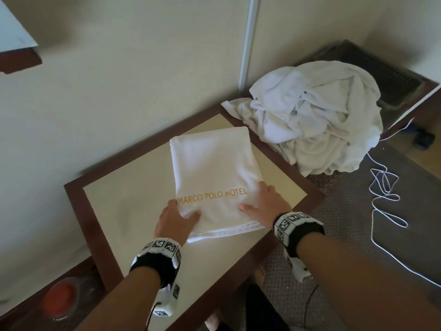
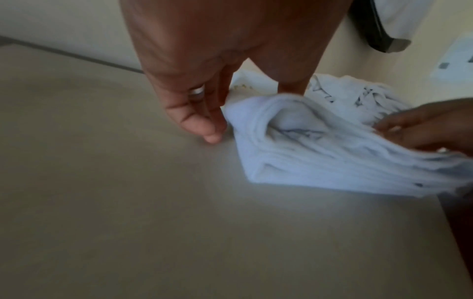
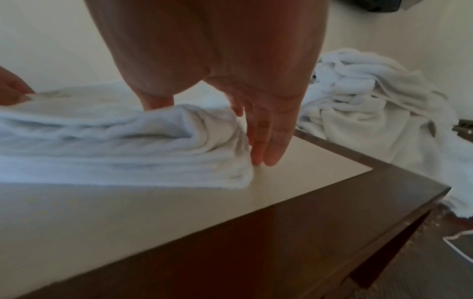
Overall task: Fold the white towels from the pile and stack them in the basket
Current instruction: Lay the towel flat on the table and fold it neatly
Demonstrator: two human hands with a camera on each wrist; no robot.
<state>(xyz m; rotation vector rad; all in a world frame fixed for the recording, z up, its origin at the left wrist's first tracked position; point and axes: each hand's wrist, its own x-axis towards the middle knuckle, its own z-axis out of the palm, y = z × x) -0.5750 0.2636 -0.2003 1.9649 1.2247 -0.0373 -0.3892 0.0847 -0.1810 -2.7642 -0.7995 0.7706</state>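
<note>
Two hands grip the near end of a folded white towel [image 1: 216, 177] on the table [image 1: 114, 201]. It is a thick, soft, layered rectangle with "MARCO POLO HOTEL" stitched in gold across it and a stitched hem along the near edge. The left hand [image 1: 175, 219] holds the near left corner, thumb on top and fingers [image 2: 202, 123] curled down at the towel's side. The right hand [image 1: 265, 206] holds the near right corner the same way, thumb on the cloth, fingers [image 3: 266, 141] straight down against its side and touching the tabletop. That tabletop is smooth and cream, framed in dark glossy wood. Farther off, past the table's right corner, a rumpled pile of white towels [image 1: 317, 115] heaps over a dark basket [image 1: 391, 75]. A thin white cord [image 1: 384, 192] loops on the carpet.
</note>
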